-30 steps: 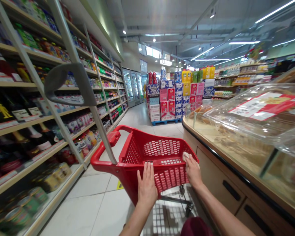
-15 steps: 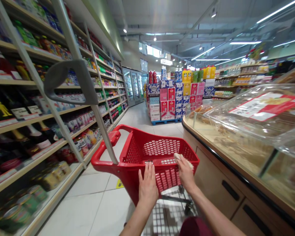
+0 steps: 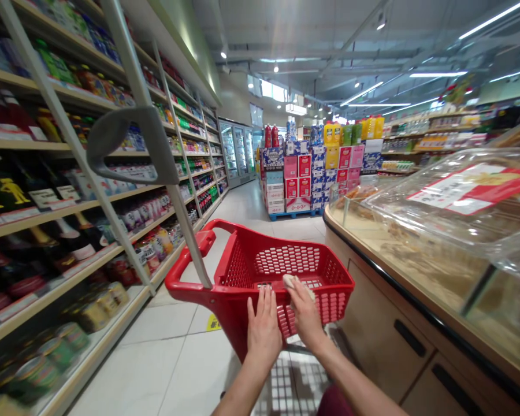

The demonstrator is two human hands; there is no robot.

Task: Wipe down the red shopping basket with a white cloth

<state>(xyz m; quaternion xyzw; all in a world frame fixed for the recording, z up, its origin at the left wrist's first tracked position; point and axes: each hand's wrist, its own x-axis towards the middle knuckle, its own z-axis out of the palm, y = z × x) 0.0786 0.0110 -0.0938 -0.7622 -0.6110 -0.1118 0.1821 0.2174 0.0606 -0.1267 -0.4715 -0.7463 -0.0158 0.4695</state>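
A red plastic shopping cart stands in front of me, its basket having perforated walls. My left hand lies flat against the near side of the basket, fingers stretched out over the rim. Close beside it, my right hand presses a whitish cloth onto the same rim. Part of the cloth shows past the fingertips and the rest is under the palm. Rising from the cart's handle end is a metal pole with a grey loop grip.
Shelves of bottles and cans line the left side. A wooden food counter with clear plastic packages stands close on the right. Stacked drink cartons are ahead, with glass-door fridges behind.
My right hand has slid left along the rim with the cloth, nearer to my left hand. The left hand stays in place on the basket.
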